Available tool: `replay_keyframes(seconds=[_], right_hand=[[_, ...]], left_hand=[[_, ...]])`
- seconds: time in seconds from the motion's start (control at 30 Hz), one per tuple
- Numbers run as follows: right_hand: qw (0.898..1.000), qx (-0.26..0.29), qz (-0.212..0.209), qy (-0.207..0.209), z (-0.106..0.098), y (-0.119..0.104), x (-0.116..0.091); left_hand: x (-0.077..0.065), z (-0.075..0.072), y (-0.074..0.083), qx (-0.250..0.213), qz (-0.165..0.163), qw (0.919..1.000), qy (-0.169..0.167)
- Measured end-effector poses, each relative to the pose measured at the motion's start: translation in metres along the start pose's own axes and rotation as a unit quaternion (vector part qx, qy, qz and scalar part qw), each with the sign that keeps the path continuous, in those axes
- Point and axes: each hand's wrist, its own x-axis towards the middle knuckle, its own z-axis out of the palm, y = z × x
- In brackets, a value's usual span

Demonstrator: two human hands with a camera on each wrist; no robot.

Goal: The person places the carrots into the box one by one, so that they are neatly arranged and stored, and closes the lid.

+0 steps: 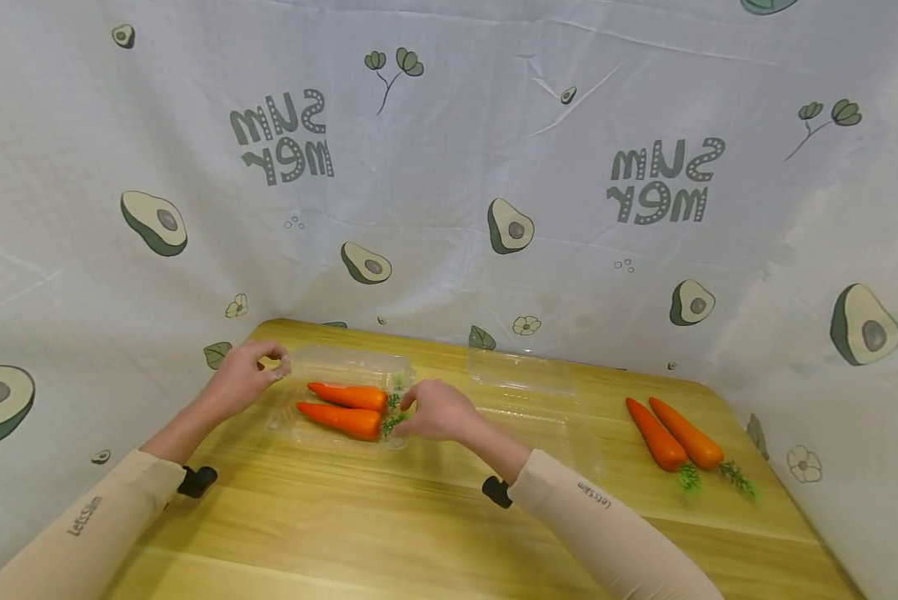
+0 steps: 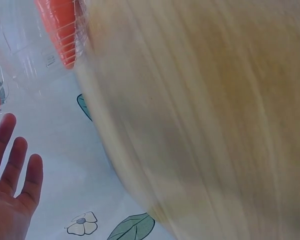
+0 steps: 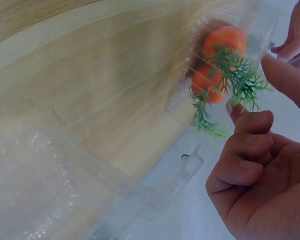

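Two orange carrots with green tops lie side by side in a clear plastic hinged container, its lid raised at the back. My left hand is by the lid's left end, thumb and index finger curved with a gap between them. In the left wrist view several of its fingers are straight and spread. At the container's right end my right hand has its thumb and index finger apart around the leafy tops. Its other fingers bend loosely; whether it touches the leaves is unclear.
Right of the hands, a second clear container stands unfolded on the wooden table. Two more carrots with green tops lie on the table at the right. A patterned white cloth hangs behind and along the sides.
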Motion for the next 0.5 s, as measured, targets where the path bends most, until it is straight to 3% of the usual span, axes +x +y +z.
replay_keyframes(seconds=[0.5], right_hand=[[0.996,-0.007,0.063,0.066,0.0057,0.0090,-0.0006]], left_hand=[[-0.0043,0.0023,-0.0031,-0.008,-0.001,1.0000,-0.002]])
